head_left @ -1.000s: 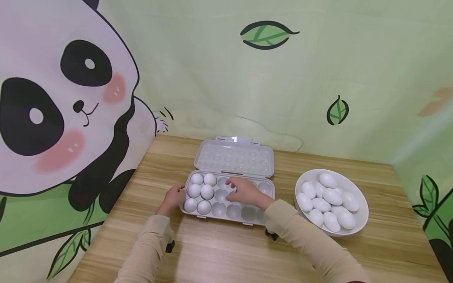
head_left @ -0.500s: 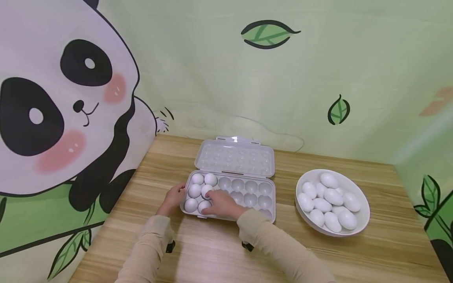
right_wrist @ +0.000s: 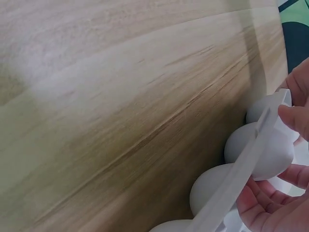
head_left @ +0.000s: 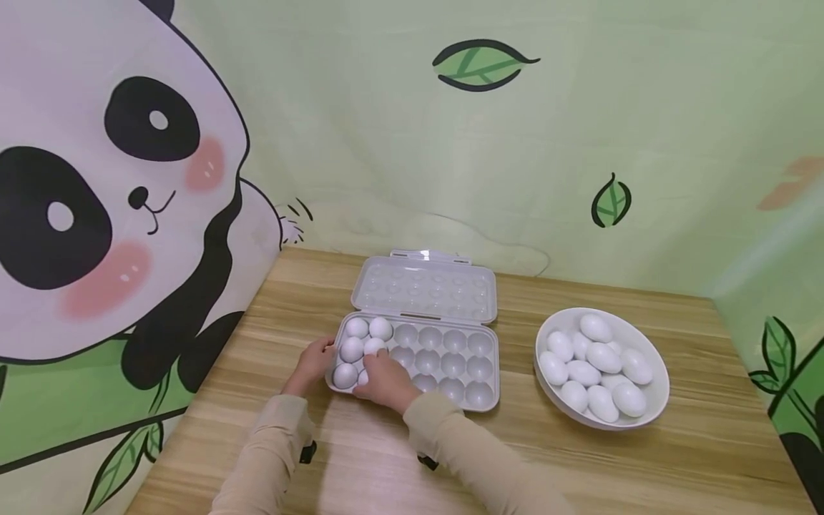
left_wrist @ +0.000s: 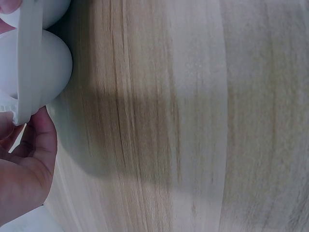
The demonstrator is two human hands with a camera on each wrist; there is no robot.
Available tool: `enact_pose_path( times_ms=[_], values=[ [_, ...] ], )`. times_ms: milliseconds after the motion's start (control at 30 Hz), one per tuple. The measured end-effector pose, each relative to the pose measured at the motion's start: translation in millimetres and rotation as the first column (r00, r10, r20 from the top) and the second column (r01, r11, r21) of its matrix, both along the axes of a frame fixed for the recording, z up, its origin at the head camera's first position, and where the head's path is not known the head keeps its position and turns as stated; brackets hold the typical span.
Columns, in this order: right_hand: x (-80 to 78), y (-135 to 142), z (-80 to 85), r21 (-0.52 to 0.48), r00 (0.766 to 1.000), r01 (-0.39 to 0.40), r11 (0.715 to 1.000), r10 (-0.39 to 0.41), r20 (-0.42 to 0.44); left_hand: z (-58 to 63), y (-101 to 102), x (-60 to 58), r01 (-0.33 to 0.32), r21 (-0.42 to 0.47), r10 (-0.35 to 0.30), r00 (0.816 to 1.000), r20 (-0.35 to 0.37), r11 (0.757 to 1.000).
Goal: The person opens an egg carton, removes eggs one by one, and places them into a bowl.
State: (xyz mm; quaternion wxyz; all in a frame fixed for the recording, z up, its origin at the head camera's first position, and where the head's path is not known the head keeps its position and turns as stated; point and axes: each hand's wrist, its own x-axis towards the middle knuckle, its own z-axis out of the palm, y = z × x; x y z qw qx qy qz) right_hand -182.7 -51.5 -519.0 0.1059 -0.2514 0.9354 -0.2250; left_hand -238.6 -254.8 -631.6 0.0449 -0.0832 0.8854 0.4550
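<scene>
Left hand (head_left: 314,363) clamps tray (head_left: 453,365), right hand (head_left: 389,383) around egg (head_left: 363,377); lid (head_left: 425,290) behind, bowl (head_left: 576,416) rightward.

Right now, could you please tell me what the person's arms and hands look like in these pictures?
The left sleeve and right sleeve are long and beige, without visible markings, each ending in a cuff. A small black piece shows beside each cuff, too small to identify. The left hand and right hand are bare.

Soft light is brightening the head view, glazing the bench (head_left: 360,458). The left wrist view is looking dimmer, shadow (left_wrist: 120,135) spreading beside the egg carton (left_wrist: 30,53).
</scene>
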Motion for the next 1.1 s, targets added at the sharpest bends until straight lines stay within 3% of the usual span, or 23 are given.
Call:
enact_pose_path(
  times_ms=[100, 133, 200, 300, 333, 400, 433, 467, 500, 533, 567, 633, 667, 700, 733, 767, 867, 1100],
  values=[
    [0.5, -1, -1.1, -0.004, 1.0, 0.002, 1.0, -0.002, -0.012, 55.5, 21, 21.7, -0.005, -0.012, 0.006, 0.996, 0.086, 1.0],
    [0.5, -1, -1.4, -0.009, 1.0, 0.004, 1.0, -0.004, -0.014, 65.5, 25, 25.8, -0.001, -0.03, 0.004, 0.996, 0.088, 1.0],
    [0.5, -1, -2.3, -0.022, 1.0, 0.006, 1.0, -0.006, -0.017, 78.6, 30, 31.8, 0.001, -0.045, 0.004, 0.995, 0.099, 0.999],
    [0.0, 0, -4.3, -0.039, 1.0, 0.0, 0.999, -0.001, -0.023, 81.4, 31, 33.7, 0.004, -0.047, 0.0, 0.996, 0.086, 0.999],
    [-0.4, 0, -4.9, -0.04, 1.0, 0.0, 0.999, -0.001, -0.024, 57.1, 22, 24.0, -0.002, -0.034, 0.004, 0.997, 0.075, 0.999],
    [-1.5, 1, -5.9, -0.036, 1.0, 0.0, 0.999, -0.001, -0.018, 23.0, 9, 10.5, -0.01, -0.037, 0.012, 0.999, 0.033, 0.999],
    [-2.0, 1, -6.0, -0.035, 1.0, 0.001, 0.999, -0.001, -0.016, 17.4, 6, 9.3, 0.004, -0.023, -0.004, 1.0, 0.013, 1.0],
    [-2.5, 1, -5.9, -0.031, 1.0, 0.002, 1.0, -0.002, -0.015, 1.3, -1, 2.0, 0.009, -0.023, -0.009, 1.0, 0.012, 1.0],
    [-2.8, 2, -5.8, -0.023, 1.0, 0.004, 1.0, -0.004, -0.015, -3.6, -4, 1.1, 0.026, -0.013, -0.026, 1.0, -0.008, 1.0],
    [-3.0, 2, -5.4, -0.019, 1.0, 0.006, 1.0, -0.006, -0.013, -27.4, -14, -8.7, 0.033, -0.026, -0.033, 0.999, -0.035, 0.999],
    [-3.0, 2, -5.1, -0.017, 1.0, 0.007, 1.0, -0.007, -0.013, -29.5, -15, -9.7, 0.038, -0.04, -0.039, 0.998, -0.046, 0.998],
    [-2.4, 2, -4.5, -0.013, 1.0, 0.008, 1.0, -0.008, -0.021, -49.4, -23, -18.8, 0.042, -0.041, -0.044, 0.998, -0.04, 0.998],
    [-1.8, 2, -4.2, -0.01, 1.0, 0.008, 1.0, -0.008, -0.025, -72.6, -31, -29.6, 0.028, -0.064, -0.03, 0.999, -0.042, 0.998],
    [-1.3, 2, -4.0, -0.007, 0.999, 0.008, 1.0, -0.008, -0.031, -86.2, -35, -34.7, 0.022, -0.076, -0.027, 0.998, -0.063, 0.997],
    [-0.9, 2, -3.8, -0.005, 0.999, 0.008, 1.0, -0.009, -0.034, -110.1, -44, -45.7, 0.006, -0.091, -0.011, 0.998, -0.062, 0.996],
    [-0.3, 2, -3.4, -0.005, 0.999, 0.01, 1.0, -0.01, -0.036, -116.4, -46, -48.8, 0.001, -0.095, -0.006, 0.999, -0.053, 0.995],
    [0.8, 1, -2.8, 0.007, 0.999, 0.013, 1.0, -0.013, -0.045, -119.5, -45, -50.3, -0.012, -0.108, 0.006, 0.998, -0.056, 0.994],
    [1.8, 1, -1.9, -0.008, 0.999, 0.023, 1.0, -0.024, -0.034, -79.1, -29, -32.2, -0.002, -0.091, -0.002, 0.999, -0.046, 0.996]
  ],
)
